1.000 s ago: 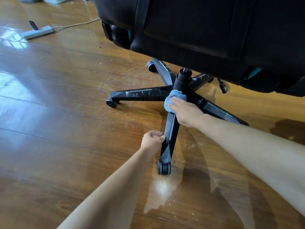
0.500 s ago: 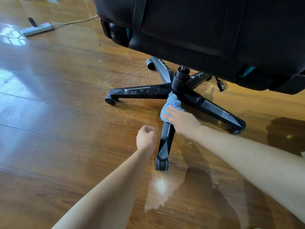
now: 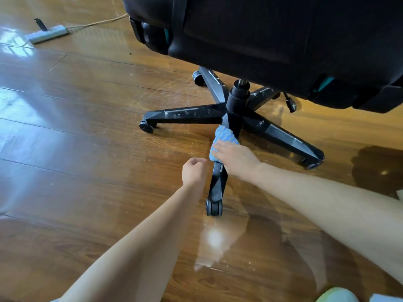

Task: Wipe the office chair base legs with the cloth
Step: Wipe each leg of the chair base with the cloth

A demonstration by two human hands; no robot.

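Observation:
A black office chair stands on a wooden floor, its five-legged base (image 3: 235, 118) speckled with white dust. My right hand (image 3: 236, 159) presses a blue cloth (image 3: 222, 138) onto the upper part of the near leg (image 3: 217, 186), just below the hub. My left hand (image 3: 194, 171) is curled into a fist just left of that leg, apart from it and holding nothing. The near leg ends in a black caster (image 3: 213, 207). The left leg (image 3: 185, 115) still shows white specks.
The chair's black seat (image 3: 272, 35) overhangs the base. A grey power strip (image 3: 46, 33) with a cord lies on the floor at the far left. A dark shadow patch (image 3: 377, 168) lies at the right; a pale object (image 3: 337, 295) sits at the bottom right corner.
My right hand has slid the cloth from the hub down the near leg toward me. My left hand has let go of the leg and now hovers as a fist beside it.

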